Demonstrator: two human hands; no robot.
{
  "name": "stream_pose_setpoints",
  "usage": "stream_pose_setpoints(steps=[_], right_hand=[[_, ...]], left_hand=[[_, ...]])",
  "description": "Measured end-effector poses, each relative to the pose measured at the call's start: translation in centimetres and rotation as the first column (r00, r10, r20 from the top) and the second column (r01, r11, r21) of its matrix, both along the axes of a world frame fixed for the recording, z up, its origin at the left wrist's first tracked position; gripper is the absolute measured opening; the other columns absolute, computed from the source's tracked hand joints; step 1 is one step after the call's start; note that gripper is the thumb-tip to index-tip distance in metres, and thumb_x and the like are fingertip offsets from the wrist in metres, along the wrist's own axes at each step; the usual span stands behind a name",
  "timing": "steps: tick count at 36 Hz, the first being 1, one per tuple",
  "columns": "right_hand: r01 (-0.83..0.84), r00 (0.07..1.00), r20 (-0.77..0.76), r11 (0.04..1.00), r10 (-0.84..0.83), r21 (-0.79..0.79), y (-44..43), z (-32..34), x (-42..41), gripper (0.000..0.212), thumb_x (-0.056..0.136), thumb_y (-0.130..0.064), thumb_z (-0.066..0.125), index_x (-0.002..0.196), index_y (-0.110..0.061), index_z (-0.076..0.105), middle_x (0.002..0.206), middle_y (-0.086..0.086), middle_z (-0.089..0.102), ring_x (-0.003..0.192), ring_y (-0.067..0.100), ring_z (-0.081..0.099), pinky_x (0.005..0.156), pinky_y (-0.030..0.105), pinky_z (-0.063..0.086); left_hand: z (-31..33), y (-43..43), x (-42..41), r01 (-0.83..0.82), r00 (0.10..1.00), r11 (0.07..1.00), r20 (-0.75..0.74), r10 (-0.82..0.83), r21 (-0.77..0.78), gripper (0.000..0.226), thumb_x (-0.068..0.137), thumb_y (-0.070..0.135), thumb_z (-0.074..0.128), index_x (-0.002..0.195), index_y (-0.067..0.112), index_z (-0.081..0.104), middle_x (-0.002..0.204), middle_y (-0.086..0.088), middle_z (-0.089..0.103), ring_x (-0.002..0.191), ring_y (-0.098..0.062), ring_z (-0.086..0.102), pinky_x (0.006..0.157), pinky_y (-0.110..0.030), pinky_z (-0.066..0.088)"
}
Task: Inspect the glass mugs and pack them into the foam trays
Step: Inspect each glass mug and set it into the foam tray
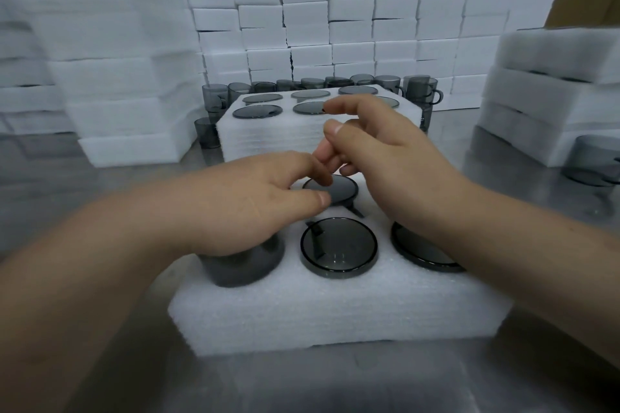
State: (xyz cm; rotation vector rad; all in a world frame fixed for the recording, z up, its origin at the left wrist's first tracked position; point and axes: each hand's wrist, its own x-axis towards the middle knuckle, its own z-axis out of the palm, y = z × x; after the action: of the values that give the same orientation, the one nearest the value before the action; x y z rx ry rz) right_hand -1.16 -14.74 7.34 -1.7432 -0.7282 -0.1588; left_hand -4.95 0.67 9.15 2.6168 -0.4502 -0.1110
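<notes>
Left hand over near foam tray: thumb and forefinger at rim of back-middle mug. Pinching or only pressing? Blur hides it. Mug in tray pocket. Push rim down evenly until flush like front-middle mug. Right hand above tray's back edge, released, holding nothing.

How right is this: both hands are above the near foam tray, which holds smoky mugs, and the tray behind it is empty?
No: the head view shows the tray behind holds mugs too. The left hand and right hand are above the near foam tray, which holds smoky mugs.
</notes>
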Motion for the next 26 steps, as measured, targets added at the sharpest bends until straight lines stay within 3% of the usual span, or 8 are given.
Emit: stream_pose_setpoints(steps=[1, 3, 5, 7, 17, 21, 24, 26], right_hand=[[-0.001, 1.0, -0.005, 1.0, 0.001, 0.005, 0.0, 0.0, 0.0, 0.01, 0.092, -0.027, 0.05, 0.098, -0.035, 0.049, 0.08, -0.002, 0.066, 0.071, 0.001, 0.06, 0.065, 0.014, 0.047], [-0.013, 1.0, -0.021, 1.0, 0.014, 0.025, 0.1, 0.0, -0.1, 0.01, 0.093, -0.025, 0.05, 0.099, -0.033, 0.049, 0.079, -0.003, 0.064, 0.068, -0.001, 0.059, 0.059, 0.01, 0.044], [-0.033, 0.999, -0.032, 0.999, 0.034, 0.037, 0.2, 0.1, -0.2, 0.012, 0.093, -0.023, 0.05, 0.103, -0.028, 0.049, 0.079, -0.002, 0.063, 0.065, -0.005, 0.057, 0.056, 0.007, 0.042], [-0.044, 0.998, -0.035, 0.998, 0.045, 0.033, 0.3, 0.1, -0.3, 0.013, 0.093, -0.023, 0.05, 0.106, -0.026, 0.048, 0.079, 0.0, 0.063, 0.063, -0.007, 0.056, 0.056, 0.007, 0.041], [-0.043, 0.999, -0.033, 0.999, 0.043, -0.018, 0.2, -0.1, 0.0, 0.017, 0.092, -0.029, 0.05, 0.109, -0.029, 0.048, 0.085, -0.001, 0.064, 0.068, -0.007, 0.058, 0.062, 0.008, 0.042], [-0.048, 0.998, -0.035, 0.998, 0.046, -0.039, 0.2, -0.2, 0.0, 0.018, 0.092, -0.03, 0.05, 0.11, -0.029, 0.048, 0.085, -0.003, 0.064, 0.07, -0.006, 0.058, 0.065, 0.012, 0.042], [-0.054, 0.998, -0.041, 0.998, 0.053, -0.028, 0.3, -0.1, 0.0, 0.019, 0.092, -0.029, 0.05, 0.111, -0.027, 0.049, 0.085, -0.001, 0.064, 0.068, -0.008, 0.058, 0.063, 0.009, 0.043], [-0.059, 0.997, -0.045, 0.998, 0.058, -0.03, 0.3, -0.1, 0.0, 0.019, 0.092, -0.028, 0.05, 0.111, -0.026, 0.05, 0.084, -0.001, 0.064, 0.068, -0.008, 0.058, 0.062, 0.008, 0.042]], left_hand=[[0.1, -0.3, -0.1, -0.009, 1.0, 0.999, -0.005, 0.01, 0.037, 0.077, 0.047, 0.073, 0.033, 0.118, 0.046, 0.049, 0.132, 0.025, 0.045, 0.12, 0.005, 0.04, 0.091, -0.01, 0.03], [-0.2, -0.6, 0.1, 0.034, 0.999, 0.996, -0.03, -0.031, 0.087, 0.064, 0.073, 0.055, 0.038, 0.135, 0.042, 0.039, 0.143, 0.025, 0.035, 0.128, 0.005, 0.032, 0.101, -0.014, 0.026], [-0.4, -0.7, 0.3, 0.065, 0.998, 0.99, -0.032, -0.061, 0.128, 0.065, 0.079, 0.061, 0.036, 0.141, 0.041, 0.033, 0.148, 0.023, 0.028, 0.134, 0.002, 0.027, 0.112, -0.027, 0.023], [-0.5, -0.6, 0.4, 0.059, 0.998, 0.983, -0.041, -0.053, 0.173, 0.067, 0.079, 0.068, 0.031, 0.141, 0.041, 0.031, 0.149, 0.023, 0.026, 0.135, 0.001, 0.026, 0.113, -0.032, 0.023], [-0.9, -0.7, 0.9, 0.112, 0.994, 0.98, -0.034, -0.108, 0.162, 0.062, 0.089, 0.057, 0.036, 0.146, 0.034, 0.026, 0.151, 0.025, 0.018, 0.135, 0.008, 0.017, 0.113, -0.02, 0.015], [-1.0, -0.8, 0.8, 0.127, 0.992, 0.979, -0.033, -0.123, 0.163, 0.075, 0.076, 0.061, 0.031, 0.146, 0.037, 0.022, 0.151, 0.026, 0.016, 0.134, 0.011, 0.015, 0.11, -0.016, 0.013], [-1.0, -0.9, 0.9, 0.134, 0.991, 0.974, -0.029, -0.131, 0.181, 0.078, 0.073, 0.061, 0.03, 0.147, 0.036, 0.021, 0.152, 0.023, 0.015, 0.136, 0.008, 0.013, 0.114, -0.021, 0.013], [-1.1, -0.8, 1.0, 0.128, 0.992, 0.971, -0.031, -0.125, 0.199, 0.07, 0.083, 0.064, 0.031, 0.147, 0.036, 0.019, 0.152, 0.022, 0.014, 0.137, 0.006, 0.012, 0.114, -0.022, 0.012]])
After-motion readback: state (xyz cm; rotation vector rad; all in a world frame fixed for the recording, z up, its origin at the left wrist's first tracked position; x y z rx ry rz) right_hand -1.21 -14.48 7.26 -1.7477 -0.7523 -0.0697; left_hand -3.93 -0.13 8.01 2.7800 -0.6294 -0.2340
